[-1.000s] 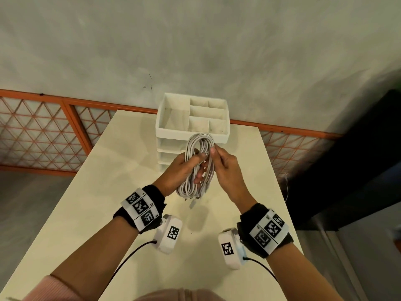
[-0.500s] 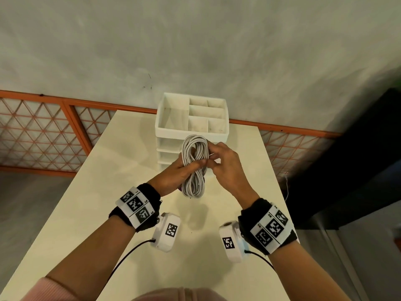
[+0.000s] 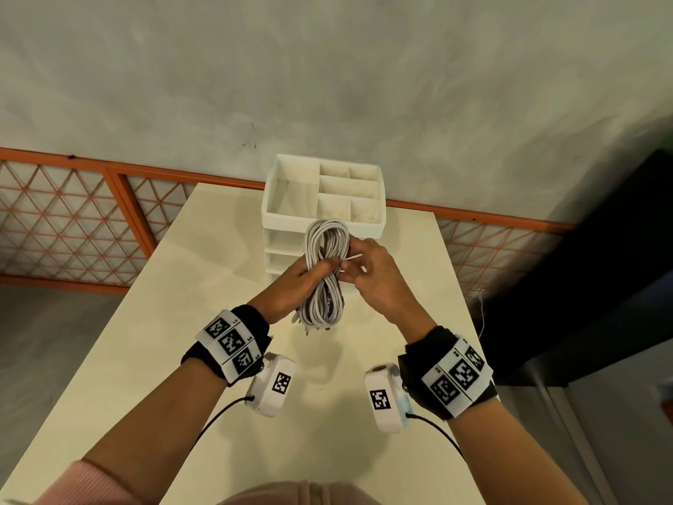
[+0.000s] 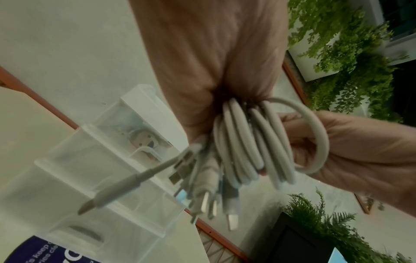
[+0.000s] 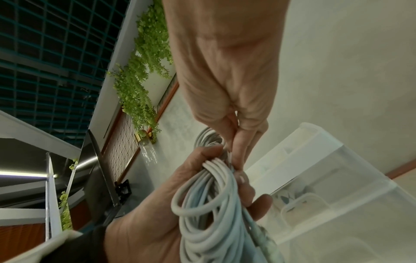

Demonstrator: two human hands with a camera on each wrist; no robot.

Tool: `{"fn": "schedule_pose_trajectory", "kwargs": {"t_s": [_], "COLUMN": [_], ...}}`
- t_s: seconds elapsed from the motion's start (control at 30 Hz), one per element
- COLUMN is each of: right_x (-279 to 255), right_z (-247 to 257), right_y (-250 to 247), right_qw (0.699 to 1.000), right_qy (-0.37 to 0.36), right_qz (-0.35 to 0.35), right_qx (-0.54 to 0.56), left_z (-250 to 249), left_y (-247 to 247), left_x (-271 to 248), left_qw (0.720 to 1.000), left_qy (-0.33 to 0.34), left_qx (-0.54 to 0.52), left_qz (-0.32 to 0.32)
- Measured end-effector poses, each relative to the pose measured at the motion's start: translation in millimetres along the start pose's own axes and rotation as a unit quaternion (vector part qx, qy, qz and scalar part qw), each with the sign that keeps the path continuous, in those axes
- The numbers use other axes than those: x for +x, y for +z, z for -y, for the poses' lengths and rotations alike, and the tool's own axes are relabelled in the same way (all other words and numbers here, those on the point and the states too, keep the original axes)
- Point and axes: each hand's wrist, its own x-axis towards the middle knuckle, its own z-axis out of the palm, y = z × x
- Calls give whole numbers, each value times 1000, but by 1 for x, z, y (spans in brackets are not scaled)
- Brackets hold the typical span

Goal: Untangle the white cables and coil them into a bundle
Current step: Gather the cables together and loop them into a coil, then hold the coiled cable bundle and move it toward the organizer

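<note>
The white cables are coiled into one long bundle, held upright above the cream table. My left hand grips the bundle round its middle, squeezing it to a waist. Several plug ends hang from the bundle's lower end. My right hand is at the bundle's right side, pinching a thin white strip between thumb and forefinger. In the right wrist view those fingertips meet right at the top of the cable waist, beside my left thumb.
A white drawer organizer with open top compartments stands at the table's far edge, just behind the bundle. An orange lattice railing runs behind the table. A dark cabinet lies off the right edge.
My left hand has tightened round the coil's middle. The right hand has left the coil's front for its right side, where a thin white strip now shows between its fingers.
</note>
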Motion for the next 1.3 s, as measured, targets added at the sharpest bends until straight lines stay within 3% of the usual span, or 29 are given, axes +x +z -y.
{"fn": "schedule_pose_trajectory", "kwargs": {"t_s": [0.27,0.4,0.47,0.57,0.7,0.87,1.1,1.3], "right_x": [3,1,0,-8,-14,-8,-7,-10], "right_z": [-2,-4,-10,-17,-19,-13,-18,-15], "right_y": [-15,-17,-16,-9,1,-2,5,10], "right_qw": [998,999,1000,990,955,949,954,962], "right_qy": [29,-23,-2,106,150,164,176,149], "right_qz": [-2,-9,-16,60,188,258,240,223], "right_qx": [47,-29,-24,70,171,74,42,53], "left_z": [12,12,13,11,4,6,5,8], "left_y": [-2,1,3,8,14,12,-1,-2], "left_x": [3,-2,-4,-2,2,3,10,6], "left_qw": [998,995,990,978,969,978,994,976], "left_qy": [-19,-43,-50,-44,-19,-26,-17,-44], "left_qx": [-49,-84,-128,-203,-246,-204,-100,-198], "left_qz": [17,23,11,-1,13,40,45,74]}}
